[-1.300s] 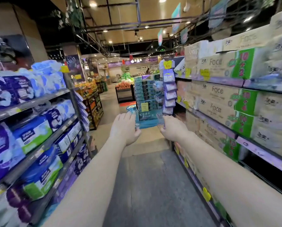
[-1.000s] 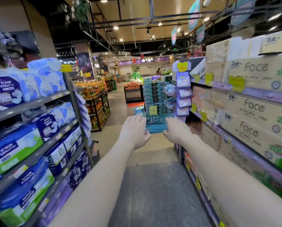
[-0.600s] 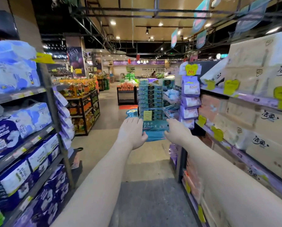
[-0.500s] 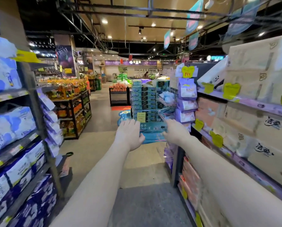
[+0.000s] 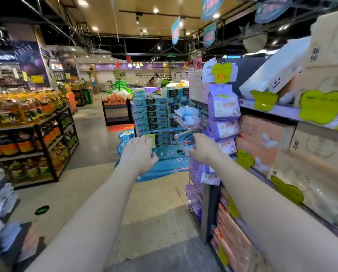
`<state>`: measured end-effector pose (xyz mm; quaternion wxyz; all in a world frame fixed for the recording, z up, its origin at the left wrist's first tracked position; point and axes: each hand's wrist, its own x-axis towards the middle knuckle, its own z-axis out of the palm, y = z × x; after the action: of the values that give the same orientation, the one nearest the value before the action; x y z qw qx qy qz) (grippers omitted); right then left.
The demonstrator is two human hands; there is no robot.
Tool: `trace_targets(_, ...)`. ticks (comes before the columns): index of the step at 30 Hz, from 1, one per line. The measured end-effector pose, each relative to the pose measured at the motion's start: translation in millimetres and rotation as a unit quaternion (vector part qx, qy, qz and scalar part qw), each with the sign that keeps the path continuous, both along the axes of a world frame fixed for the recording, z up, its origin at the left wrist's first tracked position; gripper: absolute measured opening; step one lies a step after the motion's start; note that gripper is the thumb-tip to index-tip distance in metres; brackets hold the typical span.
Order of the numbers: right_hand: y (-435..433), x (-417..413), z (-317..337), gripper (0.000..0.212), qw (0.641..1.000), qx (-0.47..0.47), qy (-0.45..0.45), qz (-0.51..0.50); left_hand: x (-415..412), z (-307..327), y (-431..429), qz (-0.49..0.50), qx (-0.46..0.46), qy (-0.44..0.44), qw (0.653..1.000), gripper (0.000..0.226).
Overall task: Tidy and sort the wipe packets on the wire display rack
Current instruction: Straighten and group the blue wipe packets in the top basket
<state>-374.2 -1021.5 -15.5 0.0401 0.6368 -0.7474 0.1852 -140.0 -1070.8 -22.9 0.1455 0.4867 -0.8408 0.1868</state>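
Note:
A wire display rack [image 5: 191,125] hangs on the end of the right-hand shelving, with several baskets one above the other. Light blue wipe packets [image 5: 185,113] lie in its upper basket, and darker packets [image 5: 184,137] lie in the basket below. Purple packets [image 5: 223,105] hang in a column beside it under a green price tag. My right hand [image 5: 204,149] is at the front of the middle basket, its fingertips among the packets and hidden from me. My left hand [image 5: 138,154] hovers to the left of the rack, back up, fingers loosely curled, with nothing in it.
Boxed tissue [image 5: 262,144] fills the right shelves [image 5: 270,111] beside my right arm. A stacked blue tissue display [image 5: 150,118] stands just behind the rack. Shelves of oil bottles [image 5: 27,118] line the left. Open aisle floor [image 5: 97,146] lies between them.
I have walked forward down the aisle, and the wire rack is now close. My right hand has moved right to the middle basket. My left hand stays stretched out in front.

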Motion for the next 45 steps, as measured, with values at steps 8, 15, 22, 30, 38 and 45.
trace_targets(8, -192.7, -60.0, 6.4, 0.039, 1.000, 0.008, -0.023, -0.016, -71.0, 10.7, -185.6, -0.020, 0.023, 0.001, 1.000, 0.044)
trace_targets(15, -318.4, -101.2, -6.8, 0.049, 0.998, 0.005, -0.034, -0.059, -112.1, -0.6, -323.5, -0.066, 0.021, -0.009, 0.998, 0.044)
trace_targets(22, -428.8, -120.2, -17.8, 0.049, 0.989, 0.000, -0.032, -0.146, -147.8, -8.0, -477.2, -0.154, 0.029, 0.003, 0.988, 0.046)
trace_targets(30, -503.4, -140.1, -10.1, 0.054, 0.959, 0.021, -0.069, -0.273, -200.2, -15.5, -601.8, -0.283, 0.044, 0.022, 0.958, 0.045)
trace_targets(38, -545.6, -173.2, -33.0, 0.046, 0.939, 0.048, -0.097, -0.326, -266.0, -20.6, -667.4, -0.375, 0.070, 0.030, 0.924, 0.043)
trace_targets(45, -575.1, -205.0, -52.3, 0.106, 0.915, 0.083, -0.155, -0.363, -330.2, -15.5, -711.1, -0.443, 0.058, 0.023, 0.894, 0.069)
